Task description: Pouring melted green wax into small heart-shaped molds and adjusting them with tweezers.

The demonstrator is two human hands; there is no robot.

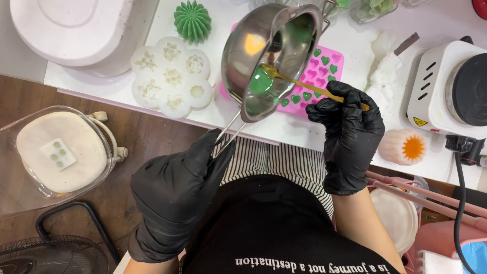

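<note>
Tilting steeply over the pink heart mould (324, 68), a small steel melting pot (271, 58) is being held up by the left hand (175, 193), whose black-gloved grip is closing tight around the pot's thin wire handle (229, 131) just below the bowl. Inside the pot, a pool of green melted wax (261, 81) is gathering toward the lower rim, right above the mould's near-left corner. The right hand (350, 137), also gloved in black, is sitting just beside the mould's near edge and is pinching a slim yellowish stick (314, 89) between thumb and fingers — the stick's far end is dipping into the green wax. Several of the mould's heart cavities are already showing green fill, while others nearer its far side are showing only pink. Left of the pink mould, a white flower-shaped mould (170, 76) is lying on the white tabletop (355, 40), and behind that a green ribbed candle (192, 20) is standing. Right of the pink mould, a white hotplate (446, 86) is sitting with its black cord (459, 203) trailing down, and in front of the hotplate a pale candle with an orange centre (404, 146) is resting — well apart from the pot.
</note>
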